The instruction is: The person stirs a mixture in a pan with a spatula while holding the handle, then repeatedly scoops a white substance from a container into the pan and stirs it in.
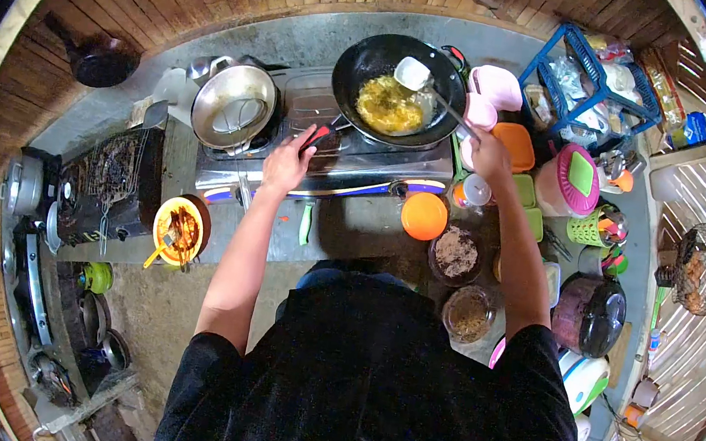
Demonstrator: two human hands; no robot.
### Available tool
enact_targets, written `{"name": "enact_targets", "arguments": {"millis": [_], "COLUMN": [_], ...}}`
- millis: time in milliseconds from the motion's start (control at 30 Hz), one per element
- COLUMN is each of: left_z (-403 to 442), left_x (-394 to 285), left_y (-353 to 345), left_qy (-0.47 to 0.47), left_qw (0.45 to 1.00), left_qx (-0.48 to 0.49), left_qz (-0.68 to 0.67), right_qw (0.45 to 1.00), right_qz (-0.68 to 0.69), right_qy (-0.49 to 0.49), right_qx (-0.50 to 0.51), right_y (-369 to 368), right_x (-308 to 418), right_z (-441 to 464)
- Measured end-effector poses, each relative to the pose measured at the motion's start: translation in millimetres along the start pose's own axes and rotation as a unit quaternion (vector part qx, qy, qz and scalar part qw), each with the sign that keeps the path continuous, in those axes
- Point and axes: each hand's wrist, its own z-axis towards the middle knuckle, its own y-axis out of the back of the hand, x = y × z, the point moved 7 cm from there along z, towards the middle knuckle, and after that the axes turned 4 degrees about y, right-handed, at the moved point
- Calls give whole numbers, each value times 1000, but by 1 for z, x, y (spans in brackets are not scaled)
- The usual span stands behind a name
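Observation:
A black wok (357, 55) sits on the right side of the gas stove (351, 167), with yellow, egg-like food (392, 106) in oil at its bottom. My left hand (288, 162) is closed round the wok's red and black handle (319, 135). In my right hand (489, 158) is the dark handle of a spatula (412, 74); its pale, shiny head is over the far side of the food, and I cannot tell whether it touches the food. To the left on the stove stands a metal pan (207, 114) with a wire strainer in it.
An orange bowl (163, 241) of dark red sauce is on the left counter beside a blackened grill stove (111, 178). Near my right arm are an orange lid (424, 216), bowls of seasoning (454, 255), and a pink-lidded container (568, 181). A blue rack (594, 87) stands behind.

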Motion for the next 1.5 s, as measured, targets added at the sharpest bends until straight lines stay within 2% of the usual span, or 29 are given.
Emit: {"name": "enact_targets", "arguments": {"millis": [200, 333, 400, 467, 533, 600, 733, 800, 833, 900, 933, 1000, 1067, 1133, 1167, 1233, 1300, 1400, 1433, 1500], "left_z": [-1, -3, -1, 0, 3, 1, 4, 4, 3, 5, -1, -2, 2, 4, 6, 12, 13, 22, 22, 21], "left_x": [-3, -6, -5, -2, 1, -1, 0, 3, 4, 4, 2, 1, -1, 0, -1, -4, -7, -5, -5, -3], "left_y": [-2, 4, 3, 2, -1, 1, 4, 0, 0, -1, -1, 2, 2, -4, -3, -3, -7, -9, -11, -15], "left_qy": [-21, -39, -45, -108, -123, -117, -132, -144, -142, -122, -120, -78, -85, -27, -39, -14, 11, 25, 26, 41], "left_qw": [1000, 999, 997, 993, 990, 991, 987, 985, 986, 989, 989, 994, 994, 995, 996, 995, 992, 994, 993, 991], "left_qx": [0, 21, 63, 32, 54, 58, 68, 67, 63, 72, 74, 66, 66, 100, 76, 100, 124, 109, 114, 126], "left_qz": [14, 5, 1, -29, -41, -42, -57, -60, -64, -48, -49, -29, -18, -6, 20, 28, 35, 14, 13, -5], "right_qw": [975, 978, 992, 993, 991, 994, 997, 997, 997, 982, 983, 968, 963, 956, 967, 977, 987, 986, 980, 977], "right_qz": [-210, -208, -105, -67, -27, 53, 57, -7, -9, -90, -91, -187, -205, -224, -193, -159, -3, 75, 171, 175], "right_qy": [43, 21, 21, 42, 63, -1, -36, -13, -17, -137, -137, -163, -174, -188, -156, -123, -109, -84, -61, -67], "right_qx": [-66, -1, 71, 93, 117, 96, 35, -72, -70, -90, -87, -33, -3, 29, 51, 72, 116, 120, 86, 99], "right_y": [27, 20, 0, 0, -9, -13, -14, -6, -4, 14, 13, 10, 6, 2, -6, -16, -26, -24, -7, -17], "right_x": [8, 5, 0, 24, 47, 56, 61, 59, 68, 80, 78, 66, 53, 29, 18, 7, 7, 24, 52, 31], "right_z": [-19, -26, -26, -28, -31, -36, -31, -39, -43, -44, -46, -44, -42, -45, -45, -42, -40, -35, -35, -26]}}
